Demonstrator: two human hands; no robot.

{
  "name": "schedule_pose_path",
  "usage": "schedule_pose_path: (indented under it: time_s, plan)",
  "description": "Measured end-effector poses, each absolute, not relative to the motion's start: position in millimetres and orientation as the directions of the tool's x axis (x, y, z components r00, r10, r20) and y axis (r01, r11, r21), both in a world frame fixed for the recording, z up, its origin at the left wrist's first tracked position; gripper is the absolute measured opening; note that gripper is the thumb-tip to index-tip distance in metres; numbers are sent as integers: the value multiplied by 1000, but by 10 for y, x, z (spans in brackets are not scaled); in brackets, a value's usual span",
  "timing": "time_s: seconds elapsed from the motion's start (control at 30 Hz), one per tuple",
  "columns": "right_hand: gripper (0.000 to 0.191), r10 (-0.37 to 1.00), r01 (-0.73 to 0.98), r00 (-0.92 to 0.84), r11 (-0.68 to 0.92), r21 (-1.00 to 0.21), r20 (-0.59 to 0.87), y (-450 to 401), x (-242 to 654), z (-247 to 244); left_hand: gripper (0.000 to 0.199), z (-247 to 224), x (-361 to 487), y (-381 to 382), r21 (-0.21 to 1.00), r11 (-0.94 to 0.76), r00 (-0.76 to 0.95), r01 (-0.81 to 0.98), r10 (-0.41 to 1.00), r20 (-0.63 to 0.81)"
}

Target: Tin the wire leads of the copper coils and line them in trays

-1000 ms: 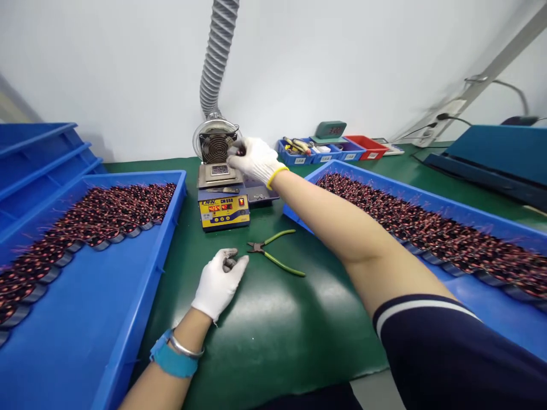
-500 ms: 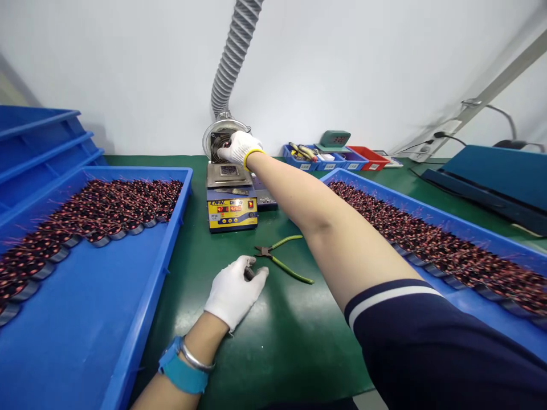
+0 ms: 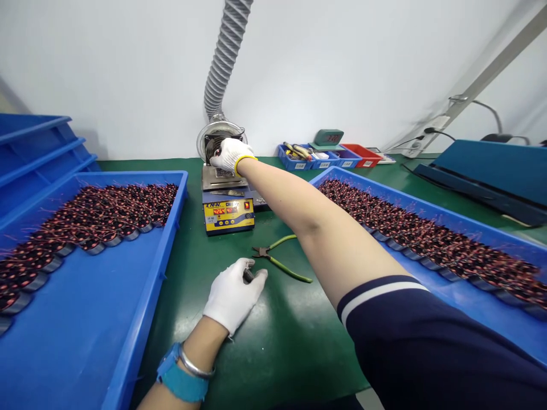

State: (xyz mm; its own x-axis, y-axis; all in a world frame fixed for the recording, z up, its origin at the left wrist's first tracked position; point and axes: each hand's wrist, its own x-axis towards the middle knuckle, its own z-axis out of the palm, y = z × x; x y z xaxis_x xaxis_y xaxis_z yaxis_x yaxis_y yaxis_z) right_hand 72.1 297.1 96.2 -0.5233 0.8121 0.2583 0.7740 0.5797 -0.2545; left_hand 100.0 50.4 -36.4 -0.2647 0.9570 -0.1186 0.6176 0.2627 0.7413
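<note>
My left hand (image 3: 234,293), in a white glove, rests on the green table with its fingers curled round a small dark part (image 3: 248,276). Just beyond its fingertips lie pliers (image 3: 280,266) with green handles, spread apart. My right hand (image 3: 229,156), gloved in white with a yellow cuff, reaches over the metal top of a yellow and blue heating unit (image 3: 229,216) with lit red digits. Its fingers are closed in front of the round fume hood (image 3: 200,142); what they hold is mostly hidden.
Blue trays (image 3: 151,273) (image 3: 427,285) at left and right hold many black round parts with red wires. A grey hose (image 3: 226,54) rises from the hood. Small blue and red bins (image 3: 363,156) and a green clock (image 3: 328,137) stand at the back; stacked blue trays (image 3: 38,148) are far left.
My right hand has moved slightly down and toward the front of the hood, now covering part of the metal top. The view has shifted a little. My left hand keeps its grip.
</note>
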Motion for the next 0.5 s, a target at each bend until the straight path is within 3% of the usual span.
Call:
schedule_pose_path:
  time_s: [0.23,0.4,0.5]
  plan:
    - [38,818,765,-463,564,-311,342,2969,782,1093,33,-391,985,503,757,257,-258,601,959,-120]
    - [35,801,687,-482,597,-414,357,2846,1000,1269,32,-408,965,516,762,242,-248,600,962,-111]
    - [35,844,672,-444,536,-510,302,2698,1182,1357,33,-415,956,521,771,238,-243,591,964,-112]
